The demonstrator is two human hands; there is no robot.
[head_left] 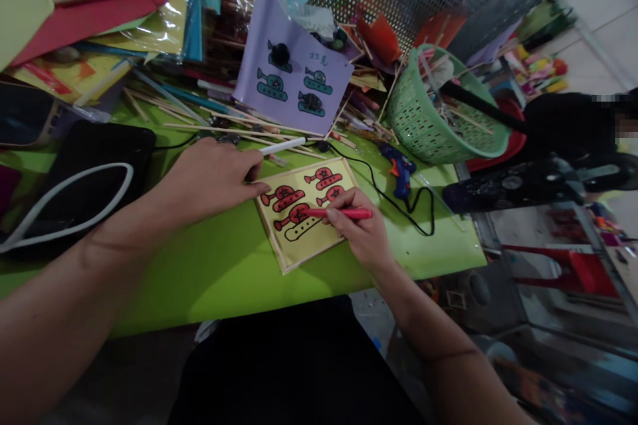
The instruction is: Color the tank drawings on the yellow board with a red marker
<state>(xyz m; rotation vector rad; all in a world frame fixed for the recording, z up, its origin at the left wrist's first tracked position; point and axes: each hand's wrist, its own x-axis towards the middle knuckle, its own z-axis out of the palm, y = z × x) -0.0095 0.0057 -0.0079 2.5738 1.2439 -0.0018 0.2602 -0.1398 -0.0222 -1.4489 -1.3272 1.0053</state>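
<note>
Right hand [363, 231] pinches red marker [356, 213] over yellow tank-drawing card [303, 251]; left hand [212, 176], at card's 10 o'clock, seemingly pinches white pen [284, 146].

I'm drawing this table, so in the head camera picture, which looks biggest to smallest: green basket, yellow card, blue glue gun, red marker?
1. Green basket
2. Yellow card, partly covered by the right hand
3. Blue glue gun and red marker: unsure; the marker looks longer, the gun chunkier.

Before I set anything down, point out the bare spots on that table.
Bare table shows between left forearm and card, also between right hand and cord. Crowded: behind the card, with sticks, purple sheet and basket.
</note>
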